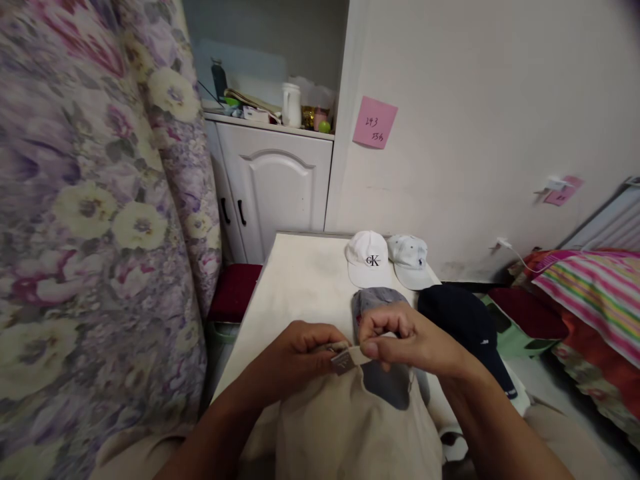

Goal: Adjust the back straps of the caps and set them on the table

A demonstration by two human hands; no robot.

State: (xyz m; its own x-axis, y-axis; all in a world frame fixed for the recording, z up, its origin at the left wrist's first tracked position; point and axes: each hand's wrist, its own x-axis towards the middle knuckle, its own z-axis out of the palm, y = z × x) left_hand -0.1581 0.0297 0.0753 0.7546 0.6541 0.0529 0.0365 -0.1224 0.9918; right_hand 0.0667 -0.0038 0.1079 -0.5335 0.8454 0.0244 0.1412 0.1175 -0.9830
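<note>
A beige baseball cap (pixel 345 433) is held up close to me over the near end of the table, its back opening facing up. My left hand (pixel 297 353) pinches the cap's strap beside a flat metal buckle (pixel 342 362). The other side of the strap is between the thumb and fingers of my right hand (pixel 415 337). Just beyond my right hand lies a grey cap (pixel 377 297), partly covered by it. A navy cap (pixel 455 320) rests to the right, partly behind my right forearm.
At the table's (pixel 295 280) far edge sit a white cap (pixel 367 257) with black letters and a pale cap (pixel 407 257). Red-topped stools (pixel 233 293) flank the table. A floral curtain (pixel 100 233) hangs left; a bed (pixel 600 300) stands right. Behind is a white cabinet (pixel 280 180).
</note>
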